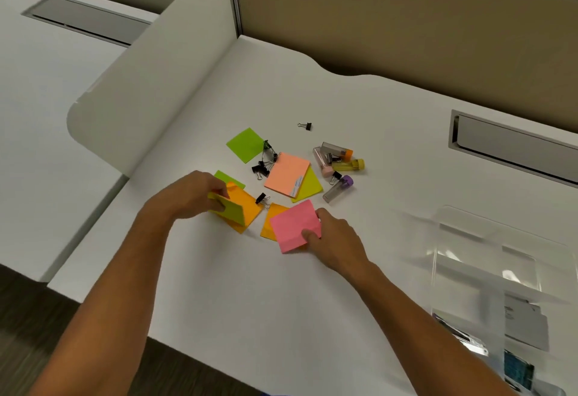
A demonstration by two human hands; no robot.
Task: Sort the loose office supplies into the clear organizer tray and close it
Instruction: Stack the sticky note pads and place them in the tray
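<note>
Sticky note pads lie scattered mid-desk. My left hand (190, 193) pinches a yellow-green pad (231, 211) tilted up over an orange pad (247, 204). My right hand (336, 240) grips a pink pad (294, 225), lifted over another orange pad (269, 222). Farther back lie a green pad (245, 144), a salmon pad (287, 173) on a yellow one (309, 186), a cluster of black binder clips (266, 162), a lone clip (306, 126) and several small capped tubes (339, 164). The clear organizer tray (488, 270) stands open at the right.
A white curved divider panel (162, 76) rises along the desk's left side. A tan partition wall (406, 20) backs the desk. A grey cable slot (513, 148) sits at the right rear. The desk's front edge (219, 361) runs below my forearms.
</note>
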